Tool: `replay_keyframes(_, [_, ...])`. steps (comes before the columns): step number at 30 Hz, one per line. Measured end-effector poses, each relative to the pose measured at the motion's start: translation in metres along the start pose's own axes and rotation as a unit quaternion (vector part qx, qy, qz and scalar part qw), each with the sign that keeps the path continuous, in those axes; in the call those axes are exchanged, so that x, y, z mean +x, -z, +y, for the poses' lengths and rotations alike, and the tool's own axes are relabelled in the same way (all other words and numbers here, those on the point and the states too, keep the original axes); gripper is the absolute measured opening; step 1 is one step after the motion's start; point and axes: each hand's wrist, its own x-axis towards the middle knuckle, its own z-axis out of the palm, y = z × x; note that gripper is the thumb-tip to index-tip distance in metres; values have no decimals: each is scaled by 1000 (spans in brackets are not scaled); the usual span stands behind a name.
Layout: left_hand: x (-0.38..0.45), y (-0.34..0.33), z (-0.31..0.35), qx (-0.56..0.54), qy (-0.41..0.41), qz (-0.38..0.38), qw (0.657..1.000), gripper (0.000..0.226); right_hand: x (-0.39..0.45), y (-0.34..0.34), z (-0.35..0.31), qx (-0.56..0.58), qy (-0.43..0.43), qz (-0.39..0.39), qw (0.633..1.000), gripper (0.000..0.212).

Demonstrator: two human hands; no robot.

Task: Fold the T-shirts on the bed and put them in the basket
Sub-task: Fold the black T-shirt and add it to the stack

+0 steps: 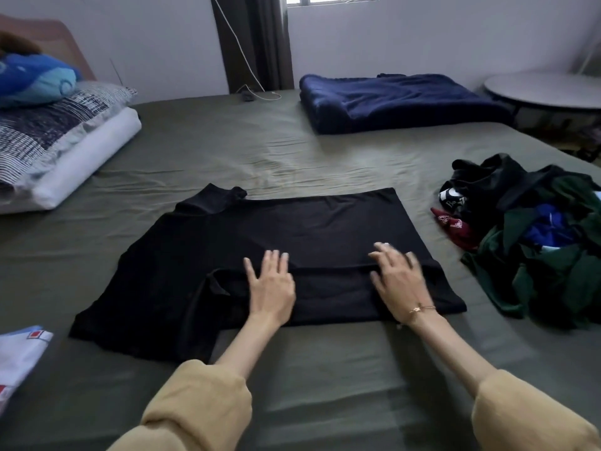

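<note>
You see one head-worn wide view, looking forward and down across the bed point(292, 151), close over your hands.

One black T-shirt point(260, 242) spread on one bed point(201, 151), two hands, left point(271, 284) and right point(398, 281), one heap of unfolded garments point(536, 252), one folded navy blanket point(396, 102), two stacked pillows point(65, 141), one round table point(546, 92).

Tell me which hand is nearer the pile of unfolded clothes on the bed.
Right. The right hand presses flat on the black T-shirt near its right edge, the side where the clothes pile lies. The left hand rests on the shirt's middle, farther from the pile.
</note>
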Motion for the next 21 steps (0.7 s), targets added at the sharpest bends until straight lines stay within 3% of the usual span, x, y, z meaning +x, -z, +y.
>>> replay_keyframes(2, [-6,-2,27,-87,-52,-57,993,53,-5,-1,-16,53,41,-142,988,49])
replay_keyframes(4, [-9,-3,42,-132,-89,-89,983,53,-10,-3,-21,37,57,-224,972,54])
replay_keyframes(15, [-10,-5,37,-136,-67,-102,983,53,-10,-2,21,12,44,-224,973,59])
replay_keyframes(19, [-22,-4,20,-146,-121,-108,976,61,-19,1,17,36,77,-218,972,99])
replay_keyframes(21, [-33,-4,7,-148,-168,-112,968,67,-27,3,15,42,117,-232,965,104])
